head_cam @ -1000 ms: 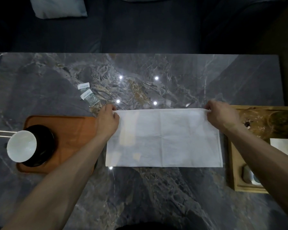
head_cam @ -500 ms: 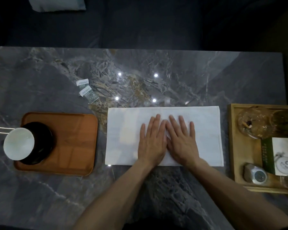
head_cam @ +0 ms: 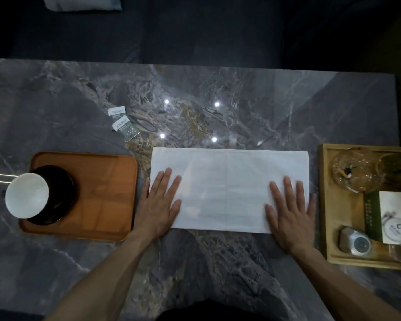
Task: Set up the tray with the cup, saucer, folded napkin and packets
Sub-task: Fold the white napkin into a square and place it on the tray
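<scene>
A white napkin (head_cam: 227, 188), folded into a long rectangle, lies flat on the dark marble table. My left hand (head_cam: 159, 205) presses flat on its left end, fingers spread. My right hand (head_cam: 289, 209) lies flat on its right end the same way. To the left is an orange-brown wooden tray (head_cam: 107, 195); on its left part a dark saucer (head_cam: 58, 195) carries a white cup (head_cam: 26, 195). Two small packets (head_cam: 123, 123) lie on the table behind the tray's far right corner.
A pale wooden tray (head_cam: 324, 205) at the right edge holds a glass vessel (head_cam: 354, 170), a metal object (head_cam: 354, 242) and a printed card (head_cam: 396, 218). A dark sofa with a light cushion (head_cam: 81, 2) stands beyond the table's far edge.
A second ago both hands pinched the napkin's far corners. Then they lay flat together at its middle. Now they have slid apart to the napkin's two ends.
</scene>
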The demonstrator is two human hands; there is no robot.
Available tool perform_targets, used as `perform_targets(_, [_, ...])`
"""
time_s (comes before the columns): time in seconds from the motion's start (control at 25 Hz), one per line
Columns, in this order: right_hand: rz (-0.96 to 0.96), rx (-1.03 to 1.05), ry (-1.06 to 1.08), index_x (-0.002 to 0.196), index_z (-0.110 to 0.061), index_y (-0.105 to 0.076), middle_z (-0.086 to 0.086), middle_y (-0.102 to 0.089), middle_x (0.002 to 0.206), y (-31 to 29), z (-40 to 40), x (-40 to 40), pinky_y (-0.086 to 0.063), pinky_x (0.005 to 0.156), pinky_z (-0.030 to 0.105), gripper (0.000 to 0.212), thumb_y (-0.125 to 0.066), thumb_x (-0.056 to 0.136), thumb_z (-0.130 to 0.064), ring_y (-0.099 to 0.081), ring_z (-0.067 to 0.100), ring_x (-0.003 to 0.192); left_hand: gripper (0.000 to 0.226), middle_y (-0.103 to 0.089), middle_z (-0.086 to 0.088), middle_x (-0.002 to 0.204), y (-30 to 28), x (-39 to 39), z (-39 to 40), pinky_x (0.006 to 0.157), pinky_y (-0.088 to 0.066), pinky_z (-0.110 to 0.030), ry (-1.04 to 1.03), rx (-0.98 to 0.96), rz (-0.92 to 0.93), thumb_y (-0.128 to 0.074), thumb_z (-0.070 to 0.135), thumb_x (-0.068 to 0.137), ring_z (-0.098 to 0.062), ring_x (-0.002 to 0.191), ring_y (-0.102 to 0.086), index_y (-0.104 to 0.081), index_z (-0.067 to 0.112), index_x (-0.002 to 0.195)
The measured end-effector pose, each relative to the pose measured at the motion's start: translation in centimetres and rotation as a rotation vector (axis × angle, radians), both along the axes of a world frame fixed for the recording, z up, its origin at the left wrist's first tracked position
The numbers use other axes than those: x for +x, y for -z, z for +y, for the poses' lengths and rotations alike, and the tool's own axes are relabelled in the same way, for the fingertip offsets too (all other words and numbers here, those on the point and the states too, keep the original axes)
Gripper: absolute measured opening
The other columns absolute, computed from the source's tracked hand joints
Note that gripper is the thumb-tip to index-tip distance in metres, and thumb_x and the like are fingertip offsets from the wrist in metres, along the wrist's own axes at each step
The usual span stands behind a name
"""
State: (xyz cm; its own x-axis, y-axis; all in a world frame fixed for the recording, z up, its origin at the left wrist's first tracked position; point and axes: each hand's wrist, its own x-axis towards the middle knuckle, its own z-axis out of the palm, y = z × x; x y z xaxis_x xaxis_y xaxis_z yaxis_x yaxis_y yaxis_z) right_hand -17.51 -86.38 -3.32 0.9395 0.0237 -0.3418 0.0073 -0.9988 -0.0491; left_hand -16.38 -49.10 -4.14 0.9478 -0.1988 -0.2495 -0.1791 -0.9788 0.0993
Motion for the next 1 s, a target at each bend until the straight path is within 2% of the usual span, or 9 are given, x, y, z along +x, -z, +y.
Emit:
perform_targets(0.12, [0.012,0.013,0.001,0.155,-0.033,-0.002,0.000,0.008,0.165,-0.4,0.5,0.0,0.008,0.119,0.053,0.063,-0.012,0.098,-0.058,0.011,0.027,0.151,0.062,0.004,-0.007,0.164,-0.5,0.0,-0.1,0.121,-0.007,-0.048,-0.042,-0.020,0.012,-0.023,0.049,0.099,-0.026,0.150,0.002,-0.006,0.028,0.155])
perform_targets(0.2, [0.023,0.019,0.006,0.155,-0.034,0.002,-0.001,0.010,0.165,-0.8,0.7,-0.1,0.011,0.118,0.052,0.063,-0.011,0.098,-0.058,0.015,0.026,0.150,0.065,0.001,-0.015,0.163,-1.5,0.1,-1.0,0.119,-0.011,-0.049,-0.217,-0.040,0.026,-0.033,0.051,0.098,-0.034,0.149,0.000,-0.011,0.029,0.154])
perform_targets(0.36, [0.051,0.054,0.013,0.154,-0.035,0.008,-0.001,0.017,0.164,-1.4,0.7,-0.2,0.017,0.117,0.051,0.063,-0.006,0.097,-0.059,0.021,0.024,0.149,0.077,-0.020,-0.016,0.157,-4.2,1.6,-3.7,0.110,-0.025,-0.054,-0.657,-0.125,0.091,-0.057,0.055,0.085,-0.039,0.137,-0.024,-0.025,0.025,0.149])
perform_targets(0.48, [0.096,0.083,0.023,0.152,-0.039,0.014,-0.003,0.022,0.162,-1.7,0.7,0.1,0.016,0.117,0.054,0.064,-0.003,0.095,-0.062,0.027,0.022,0.147,0.094,-0.033,-0.014,0.145,-5.1,3.6,-3.6,0.106,-0.035,-0.053,-0.938,-0.305,0.130,-0.077,0.050,0.069,-0.040,0.123,-0.043,-0.029,0.024,0.145])
perform_targets(0.56, [0.123,0.107,0.033,0.151,-0.042,0.016,-0.004,0.026,0.161,-2.1,0.4,0.0,0.015,0.118,0.053,0.065,-0.005,0.093,-0.065,0.030,0.023,0.145,0.098,-0.042,-0.015,0.137,-5.3,4.6,-2.8,0.099,-0.044,-0.052,-1.044,-0.428,0.171,-0.086,0.043,0.060,-0.039,0.114,-0.053,-0.034,0.021,0.141])
perform_targets(0.68, [0.156,0.131,0.038,0.149,-0.043,0.019,-0.002,0.031,0.159,-2.4,0.0,-0.8,0.013,0.119,0.052,0.069,-0.006,0.090,-0.068,0.034,0.024,0.143,0.079,-0.063,-0.012,0.118,-4.7,5.5,-1.8,0.081,-0.052,-0.042,-1.073,-0.459,0.238,-0.088,0.033,0.060,-0.035,0.101,-0.062,-0.047,0.012,0.124])
perform_targets(0.8, [0.167,0.141,0.052,0.149,-0.044,0.020,-0.001,0.033,0.158,-2.5,-0.2,-2.3,0.012,0.120,0.052,0.071,-0.002,0.087,-0.071,0.034,0.024,0.143,0.043,-0.070,-0.010,0.108,-4.1,5.5,-1.0,0.082,-0.055,-0.042,-1.064,-0.643,0.308,-0.084,0.027,0.070,-0.031,0.094,-0.066,-0.065,0.012,0.105])
perform_targets(0.96, [0.192,0.157,0.083,0.146,-0.046,0.024,-0.003,0.037,0.156,-2.3,-0.3,-3.5,0.014,0.119,0.051,0.069,-0.003,0.088,-0.072,0.037,0.024,0.142,0.009,-0.068,-0.002,0.094,-4.9,4.0,0.6,0.069,-0.048,-0.034,-0.944,-0.863,0.251,-0.064,0.028,0.090,-0.024,0.086,-0.064,-0.061,0.020,0.091])
perform_targets(1.0, [0.200,0.158,0.083,0.146,-0.046,0.025,-0.002,0.038,0.156,-2.3,-0.1,-3.6,0.014,0.119,0.051,0.068,-0.005,0.090,-0.071,0.038,0.024,0.141,0.008,-0.067,-0.002,0.090,-5.3,3.7,1.0,0.068,-0.046,-0.035,-0.890,-0.886,0.228,-0.059,0.027,0.094,-0.023,0.084,-0.062,-0.059,0.022,0.088])
